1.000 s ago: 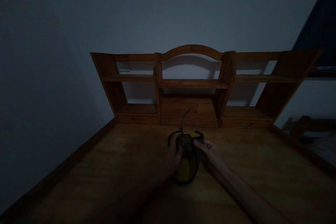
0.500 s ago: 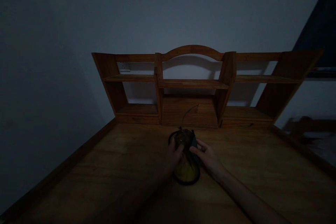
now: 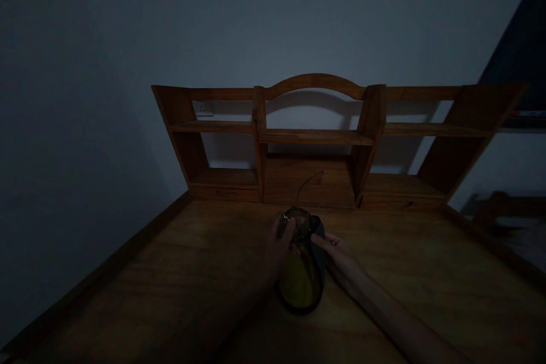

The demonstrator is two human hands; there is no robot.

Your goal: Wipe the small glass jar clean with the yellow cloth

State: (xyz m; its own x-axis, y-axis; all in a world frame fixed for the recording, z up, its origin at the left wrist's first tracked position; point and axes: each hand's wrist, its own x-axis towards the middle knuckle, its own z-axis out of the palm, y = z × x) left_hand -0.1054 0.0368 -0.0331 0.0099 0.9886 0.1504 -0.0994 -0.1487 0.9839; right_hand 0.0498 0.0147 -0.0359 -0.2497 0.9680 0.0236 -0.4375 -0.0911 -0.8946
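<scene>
Between my hands, just above or on the wooden desk, is a dark-rimmed item (image 3: 301, 284) with a yellow-green oval surface. Its exact kind is hard to make out in the dim light. At its far end shows a shiny, dark, glass-like piece (image 3: 302, 222). My left hand (image 3: 278, 247) is closed around the left side of that shiny piece, thumb on top. With thumb and fingers, my right hand (image 3: 336, 251) pinches a dark grey edge (image 3: 318, 233) on the item's right side. The fingertips beneath are hidden.
A wooden desktop (image 3: 191, 261) spreads around my hands, with a raised rim on the left and right. Along its back stands a wooden shelf unit (image 3: 315, 136) against the wall. A wall socket (image 3: 205, 108) shows behind the left shelf. Dark furniture (image 3: 503, 210) stands beyond the right edge.
My left thumb has moved up slightly on the shiny piece. The yellow-green surface now shows longer and reaches nearer to me. A dark loop at the upper left no longer shows.
</scene>
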